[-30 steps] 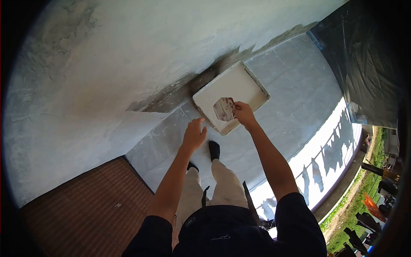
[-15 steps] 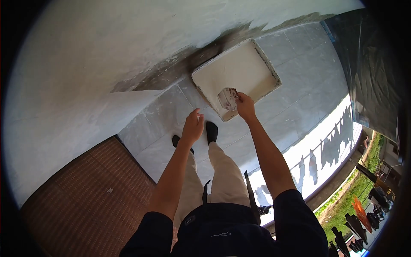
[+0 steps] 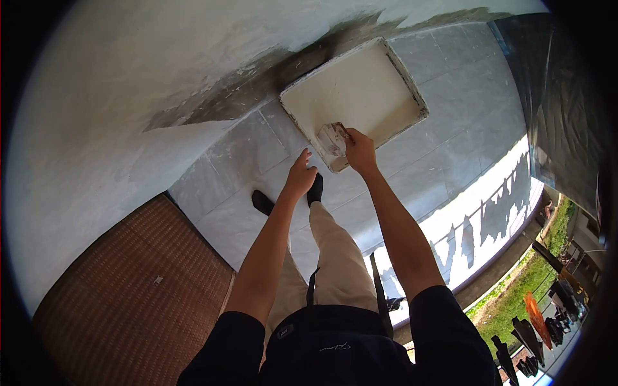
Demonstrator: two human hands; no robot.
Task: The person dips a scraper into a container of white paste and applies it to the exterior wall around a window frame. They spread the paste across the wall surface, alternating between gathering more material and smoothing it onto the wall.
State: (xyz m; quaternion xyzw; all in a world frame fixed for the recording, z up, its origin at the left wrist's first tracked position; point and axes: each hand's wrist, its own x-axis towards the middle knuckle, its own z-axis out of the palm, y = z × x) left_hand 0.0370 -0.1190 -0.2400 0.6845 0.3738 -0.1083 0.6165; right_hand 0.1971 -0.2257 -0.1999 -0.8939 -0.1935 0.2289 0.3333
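My right hand [image 3: 360,153] is closed round the handle of a broad-bladed trowel [image 3: 331,137] smeared with pale material. The trowel overlaps the near left corner of a large rectangular tray [image 3: 420,106], whose crusted rim surrounds a smooth cream-coloured mix [image 3: 357,87]. Left of that corner, my left hand [image 3: 300,177] hovers over the floor with nothing in it, its fingers apart and pointing towards the tray.
Grey floor tiles [image 3: 444,148] lie around the tray, close to a patchily coated wall [image 3: 129,83]. My dark-covered feet [image 3: 262,202] stand near my left hand. A brown woven mat [image 3: 135,289] lies lower left; dark plastic sheeting [image 3: 566,109] hangs at right.
My right hand has drawn the trowel slightly left along the tray's near corner. My left hand has moved closer to the tray, and one foot has shifted. The view has tilted a little.
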